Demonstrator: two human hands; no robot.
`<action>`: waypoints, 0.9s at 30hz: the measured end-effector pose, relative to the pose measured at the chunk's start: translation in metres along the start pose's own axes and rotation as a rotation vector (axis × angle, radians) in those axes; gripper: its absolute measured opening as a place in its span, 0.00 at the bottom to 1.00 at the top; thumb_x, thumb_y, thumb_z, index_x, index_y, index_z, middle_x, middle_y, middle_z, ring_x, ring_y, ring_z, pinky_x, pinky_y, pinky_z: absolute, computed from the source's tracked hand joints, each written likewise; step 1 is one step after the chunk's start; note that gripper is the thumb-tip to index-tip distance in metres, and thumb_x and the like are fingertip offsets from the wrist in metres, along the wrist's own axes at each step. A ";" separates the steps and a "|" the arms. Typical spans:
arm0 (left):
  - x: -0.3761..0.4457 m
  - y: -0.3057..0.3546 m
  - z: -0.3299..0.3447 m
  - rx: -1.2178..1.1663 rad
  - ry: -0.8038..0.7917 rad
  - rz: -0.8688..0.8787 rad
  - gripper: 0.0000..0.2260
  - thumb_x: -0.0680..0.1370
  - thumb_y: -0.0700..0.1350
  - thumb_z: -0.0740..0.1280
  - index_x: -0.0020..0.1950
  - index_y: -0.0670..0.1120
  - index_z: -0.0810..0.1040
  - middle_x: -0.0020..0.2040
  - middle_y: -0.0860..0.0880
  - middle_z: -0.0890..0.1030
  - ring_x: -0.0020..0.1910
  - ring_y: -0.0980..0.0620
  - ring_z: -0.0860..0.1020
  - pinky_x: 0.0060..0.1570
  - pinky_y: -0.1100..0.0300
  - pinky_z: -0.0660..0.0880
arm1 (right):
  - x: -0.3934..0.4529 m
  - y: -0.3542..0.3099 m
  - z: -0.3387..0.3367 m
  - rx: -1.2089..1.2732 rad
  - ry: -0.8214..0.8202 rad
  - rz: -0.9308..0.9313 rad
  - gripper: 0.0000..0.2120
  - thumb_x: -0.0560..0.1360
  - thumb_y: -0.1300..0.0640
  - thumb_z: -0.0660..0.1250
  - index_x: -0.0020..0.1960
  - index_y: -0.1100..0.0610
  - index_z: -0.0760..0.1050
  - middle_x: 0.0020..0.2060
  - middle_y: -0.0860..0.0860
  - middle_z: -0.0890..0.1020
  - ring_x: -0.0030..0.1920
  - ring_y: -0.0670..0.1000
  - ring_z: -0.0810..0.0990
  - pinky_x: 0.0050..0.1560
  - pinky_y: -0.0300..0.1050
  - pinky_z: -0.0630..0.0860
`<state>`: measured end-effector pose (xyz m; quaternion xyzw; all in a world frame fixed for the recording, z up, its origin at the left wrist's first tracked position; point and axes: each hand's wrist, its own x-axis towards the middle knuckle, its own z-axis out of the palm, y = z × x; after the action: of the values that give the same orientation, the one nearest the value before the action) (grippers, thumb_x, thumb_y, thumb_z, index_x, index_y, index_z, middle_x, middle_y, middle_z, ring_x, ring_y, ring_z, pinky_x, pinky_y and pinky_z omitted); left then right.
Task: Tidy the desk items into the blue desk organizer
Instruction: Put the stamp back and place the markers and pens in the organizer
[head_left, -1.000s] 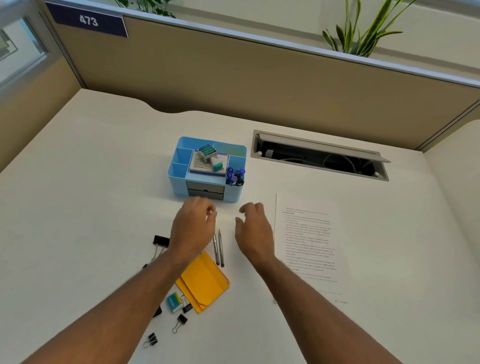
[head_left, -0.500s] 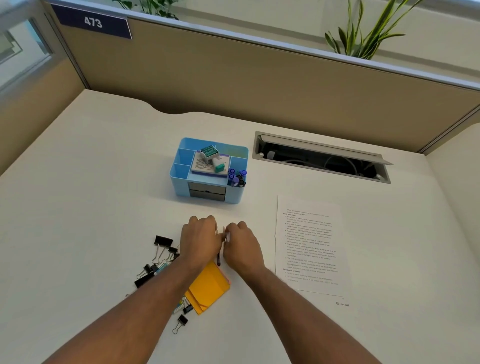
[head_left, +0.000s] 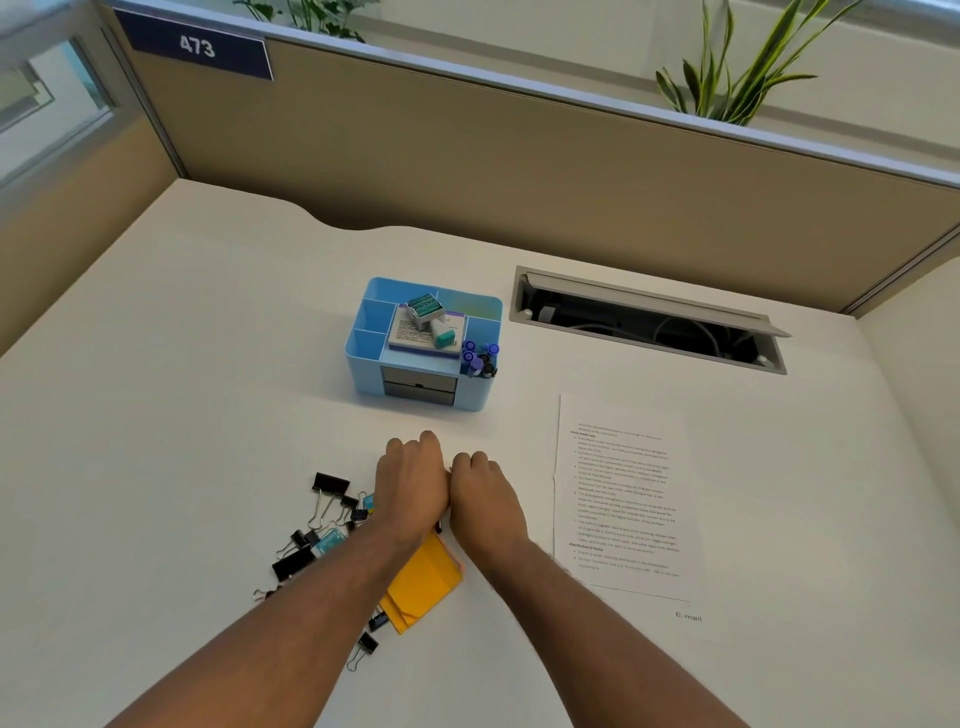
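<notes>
The blue desk organizer stands mid-desk. It holds a notepad with a green box and a correction tape on top, and purple-capped markers in its front right cup. Just in front of it my left hand and my right hand rest side by side, knuckles up, fingers curled down over the two pens. Only a dark pen tip shows beneath my left wrist. Several black binder clips and a yellow pad lie left of and under my left forearm.
A printed sheet lies to the right of my hands. An open cable hatch is sunk into the desk behind it. Beige partition walls close off the back and both sides. A small teal item sits among the clips.
My hands were open and apart near the organizer's front. They drew back, came together over the two pens and curled shut, touching each other.
</notes>
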<state>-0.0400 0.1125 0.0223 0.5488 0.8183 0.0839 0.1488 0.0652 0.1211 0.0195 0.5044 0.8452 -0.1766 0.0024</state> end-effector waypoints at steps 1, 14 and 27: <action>0.001 0.000 -0.001 -0.031 -0.001 -0.010 0.03 0.79 0.43 0.64 0.50 0.44 0.73 0.45 0.45 0.81 0.48 0.47 0.74 0.37 0.57 0.66 | 0.001 0.000 -0.001 0.009 -0.002 0.019 0.11 0.80 0.63 0.63 0.61 0.59 0.70 0.57 0.57 0.76 0.55 0.54 0.75 0.50 0.44 0.71; 0.002 0.000 0.001 0.001 -0.052 -0.054 0.15 0.79 0.55 0.66 0.55 0.44 0.77 0.50 0.46 0.82 0.53 0.47 0.75 0.45 0.55 0.73 | 0.005 0.004 -0.008 0.115 0.052 0.158 0.15 0.80 0.61 0.61 0.66 0.53 0.69 0.57 0.56 0.74 0.50 0.54 0.77 0.49 0.47 0.78; 0.017 -0.013 -0.052 -0.552 0.289 0.034 0.03 0.78 0.45 0.67 0.47 0.47 0.74 0.41 0.51 0.78 0.40 0.54 0.76 0.37 0.62 0.75 | 0.013 -0.019 -0.041 0.262 0.325 0.034 0.05 0.81 0.57 0.61 0.56 0.53 0.74 0.49 0.50 0.80 0.42 0.48 0.77 0.44 0.46 0.79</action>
<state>-0.0753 0.1246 0.0644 0.4834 0.7681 0.3827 0.1729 0.0498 0.1357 0.0608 0.5365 0.7956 -0.2013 -0.1968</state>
